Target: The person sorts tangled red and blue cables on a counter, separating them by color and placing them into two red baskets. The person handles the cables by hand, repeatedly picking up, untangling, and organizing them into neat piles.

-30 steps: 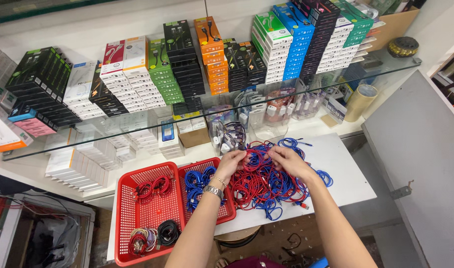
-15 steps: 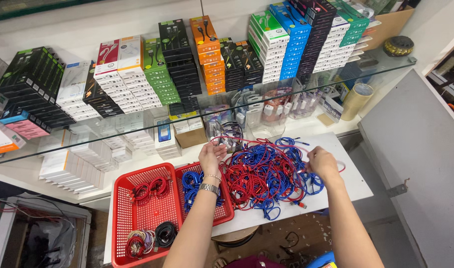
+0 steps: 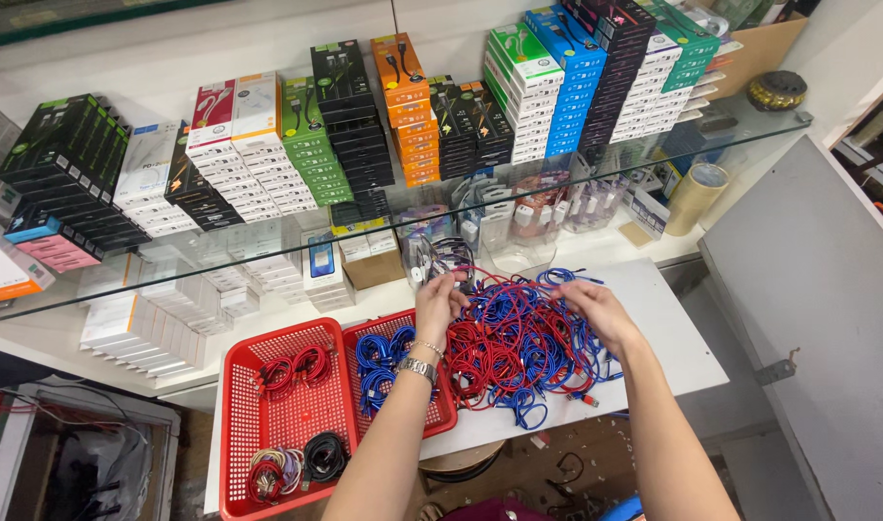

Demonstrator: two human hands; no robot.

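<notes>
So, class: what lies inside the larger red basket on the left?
Inside the larger red basket: a coiled red cable bundle near the back, a mixed-colour coil and a black coil at the front. The mesh floor beneath each coil is covered.

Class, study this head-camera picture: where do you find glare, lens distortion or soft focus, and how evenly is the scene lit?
Head view: lighting is bright and even, with only faint shadows under the hands. The glass shelf carries pale reflections that wash out the boxes beneath it. Wide-angle distortion bows the shelf edge and tilts the stacked boxes outward. The tangle of red and blue cables is sharp; the left hand and right hand show little blur.
</notes>
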